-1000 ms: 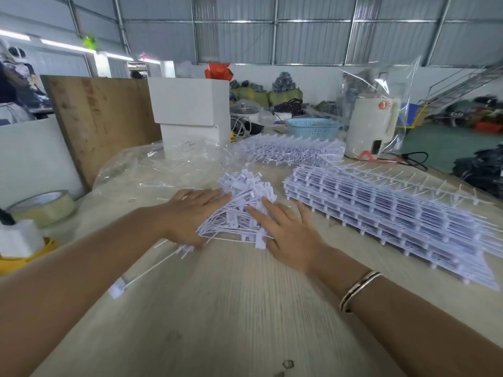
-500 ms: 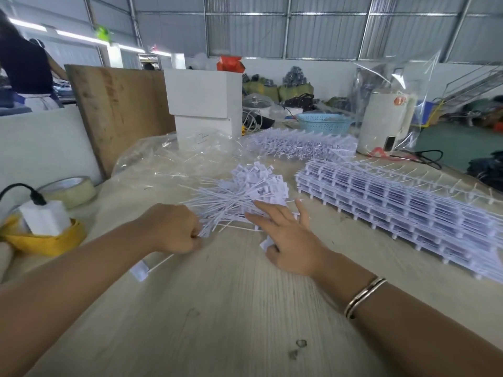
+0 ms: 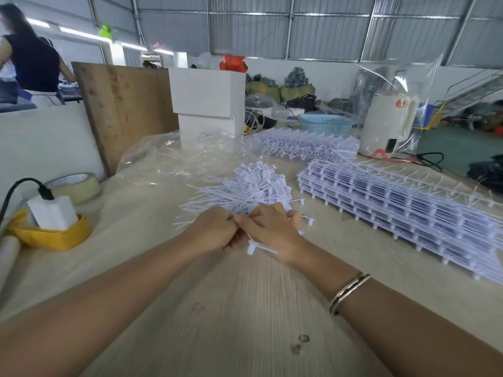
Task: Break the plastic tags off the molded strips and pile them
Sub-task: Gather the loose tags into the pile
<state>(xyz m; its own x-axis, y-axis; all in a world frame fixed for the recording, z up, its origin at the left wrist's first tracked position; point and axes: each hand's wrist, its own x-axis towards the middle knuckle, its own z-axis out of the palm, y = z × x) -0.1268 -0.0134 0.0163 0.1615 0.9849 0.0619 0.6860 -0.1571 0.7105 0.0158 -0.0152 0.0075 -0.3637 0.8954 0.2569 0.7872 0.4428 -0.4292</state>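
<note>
Corrugated metal roof (image 3: 313, 25), white wall (image 3: 326, 74), green floor (image 3: 457, 148), metal staircase (image 3: 473, 88)

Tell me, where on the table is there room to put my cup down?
The bare wood near you, between the two forearms in front of the hands, is free. So is the strip between the yellow holder and the left arm. Farther back it's crowded: the loose tag pile, stacked strips on the right, plastic bag and tape roll.

Bare table (image 3: 217, 308) nearside; molded strips (image 3: 408, 210) right.
</note>
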